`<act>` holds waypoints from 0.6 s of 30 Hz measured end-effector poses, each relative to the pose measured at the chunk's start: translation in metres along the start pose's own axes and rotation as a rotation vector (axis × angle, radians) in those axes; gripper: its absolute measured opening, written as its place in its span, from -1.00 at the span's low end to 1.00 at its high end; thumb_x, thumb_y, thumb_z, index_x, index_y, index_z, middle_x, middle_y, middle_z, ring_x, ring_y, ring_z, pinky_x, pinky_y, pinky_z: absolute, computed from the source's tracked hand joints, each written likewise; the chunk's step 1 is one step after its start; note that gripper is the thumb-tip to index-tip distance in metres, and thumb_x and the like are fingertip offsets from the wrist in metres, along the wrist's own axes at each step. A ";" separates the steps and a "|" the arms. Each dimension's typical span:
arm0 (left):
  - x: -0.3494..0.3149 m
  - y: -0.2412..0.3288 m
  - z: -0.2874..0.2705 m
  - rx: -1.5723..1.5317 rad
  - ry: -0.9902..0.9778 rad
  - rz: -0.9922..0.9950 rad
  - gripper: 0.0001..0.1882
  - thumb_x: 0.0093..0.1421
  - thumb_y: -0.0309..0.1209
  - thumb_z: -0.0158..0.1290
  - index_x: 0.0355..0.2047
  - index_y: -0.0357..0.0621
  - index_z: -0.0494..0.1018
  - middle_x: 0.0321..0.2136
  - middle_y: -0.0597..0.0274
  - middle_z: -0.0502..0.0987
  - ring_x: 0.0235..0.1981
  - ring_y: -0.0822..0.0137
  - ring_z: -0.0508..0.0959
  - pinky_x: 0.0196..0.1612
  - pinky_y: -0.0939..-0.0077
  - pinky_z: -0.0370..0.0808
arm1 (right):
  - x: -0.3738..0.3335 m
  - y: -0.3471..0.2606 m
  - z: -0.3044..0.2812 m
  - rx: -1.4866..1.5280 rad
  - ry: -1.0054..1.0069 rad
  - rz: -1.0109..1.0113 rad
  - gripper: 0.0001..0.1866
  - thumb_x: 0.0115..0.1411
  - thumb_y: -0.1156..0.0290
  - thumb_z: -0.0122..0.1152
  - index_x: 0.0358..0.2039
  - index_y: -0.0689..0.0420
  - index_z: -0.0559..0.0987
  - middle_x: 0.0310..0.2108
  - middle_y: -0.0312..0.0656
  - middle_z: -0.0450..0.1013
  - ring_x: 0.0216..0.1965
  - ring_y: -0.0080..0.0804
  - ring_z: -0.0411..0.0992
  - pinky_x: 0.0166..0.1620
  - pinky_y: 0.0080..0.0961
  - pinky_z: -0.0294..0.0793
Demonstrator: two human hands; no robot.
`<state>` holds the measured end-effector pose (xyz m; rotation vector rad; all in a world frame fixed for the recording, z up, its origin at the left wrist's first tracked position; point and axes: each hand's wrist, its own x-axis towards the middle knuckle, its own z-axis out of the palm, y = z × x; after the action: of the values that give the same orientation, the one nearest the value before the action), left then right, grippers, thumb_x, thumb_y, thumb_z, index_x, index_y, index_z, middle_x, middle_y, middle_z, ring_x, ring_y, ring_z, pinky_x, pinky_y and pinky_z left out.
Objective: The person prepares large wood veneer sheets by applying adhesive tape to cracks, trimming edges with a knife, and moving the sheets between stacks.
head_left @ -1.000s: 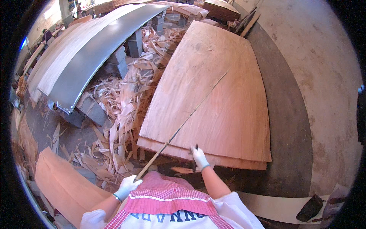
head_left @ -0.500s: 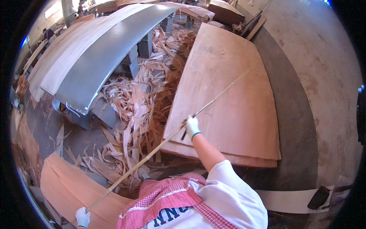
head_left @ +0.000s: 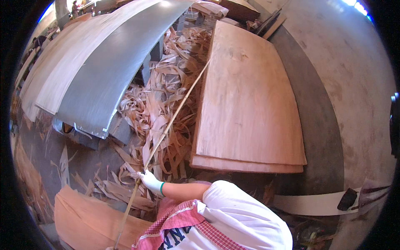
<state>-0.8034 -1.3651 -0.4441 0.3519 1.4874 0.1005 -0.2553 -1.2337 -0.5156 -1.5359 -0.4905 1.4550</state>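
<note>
A long thin wooden stick (head_left: 171,121) slants from the lower left up to the left edge of a stack of wood veneer sheets (head_left: 254,100). My right hand (head_left: 151,182), in a white glove with a green cuff, is closed around the stick's lower part, above strips of scrap. At the bottom edge only a sliver of my left hand (head_left: 109,248) shows, where the stick's near end meets it; most of its fingers are cut off from view. Beneath the stick's near end lies a curved-looking reddish veneer sheet (head_left: 89,216).
Tangled veneer scraps (head_left: 160,100) fill the gap between the stack and a grey metal-topped table (head_left: 104,75) propped on blocks (head_left: 121,130). Pale sheets (head_left: 79,62) lie along that table's left. A white board (head_left: 304,204) with a dark object (head_left: 346,199) lies at lower right.
My right hand has moved left and nearer me, off the veneer stack. The stick has swung left and stands steeper across the view. My left hand has mostly dropped below the lower edge.
</note>
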 end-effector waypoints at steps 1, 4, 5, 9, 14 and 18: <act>-0.014 0.030 0.057 0.878 0.017 0.198 -0.79 0.15 -0.34 0.07 -0.43 -0.27 0.51 -0.55 0.28 0.51 -0.52 0.26 0.49 -0.41 0.31 0.46 | 0.014 0.001 -0.014 -0.044 0.039 -0.014 -0.67 0.30 0.21 0.03 -0.15 0.24 0.42 -0.34 -0.21 0.42 -0.32 -0.44 0.29 -0.20 -0.42 0.35; -0.005 0.004 0.066 0.661 0.096 0.281 -0.85 0.07 -0.38 0.12 -0.48 -0.24 0.52 -0.59 0.24 0.51 -0.54 0.29 0.47 -0.45 0.32 0.42 | 0.038 -0.009 -0.021 -0.015 0.081 -0.017 -0.73 0.27 0.18 0.06 -0.28 0.15 0.45 -0.47 -0.31 0.35 -0.44 -0.53 0.22 -0.35 -0.46 0.30; -0.002 0.004 0.070 0.679 0.128 0.311 -0.85 0.07 -0.38 0.12 -0.48 -0.24 0.52 -0.59 0.24 0.51 -0.54 0.29 0.47 -0.45 0.32 0.42 | 0.052 -0.015 -0.029 0.063 0.134 -0.106 -0.73 0.28 0.17 0.03 -0.34 0.14 0.45 -0.51 -0.34 0.33 -0.50 -0.54 0.22 -0.43 -0.45 0.28; 0.012 0.047 0.088 1.107 0.191 0.353 -0.85 0.06 -0.38 0.13 -0.48 -0.23 0.52 -0.60 0.21 0.52 -0.54 0.28 0.47 -0.45 0.31 0.43 | 0.122 -0.043 -0.115 0.236 0.407 -0.230 -0.72 0.29 0.24 -0.04 -0.44 0.16 0.46 -0.59 -0.20 0.44 -0.61 -0.42 0.31 -0.51 -0.41 0.31; -0.006 0.060 0.087 1.363 0.228 0.337 -0.86 0.04 -0.38 0.13 -0.48 -0.22 0.53 -0.60 0.18 0.52 -0.55 0.26 0.47 -0.45 0.31 0.43 | 0.091 -0.060 -0.187 0.265 0.311 0.118 -0.76 0.30 0.24 0.00 -0.37 0.16 0.41 -0.53 -0.20 0.37 -0.59 -0.41 0.29 -0.55 -0.43 0.29; -0.008 0.083 0.085 1.533 0.199 0.339 -0.86 0.02 -0.39 0.14 -0.49 -0.21 0.53 -0.60 0.16 0.53 -0.55 0.25 0.47 -0.45 0.31 0.43 | 0.052 -0.011 -0.206 0.371 0.245 0.105 -0.79 0.32 0.27 -0.08 -0.29 0.17 0.39 -0.41 -0.12 0.48 -0.46 -0.31 0.52 -0.61 -0.53 0.34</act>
<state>-0.7076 -1.3028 -0.4088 1.8492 1.4247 -0.8051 -0.0498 -1.2578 -0.5641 -1.4271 0.0081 1.3239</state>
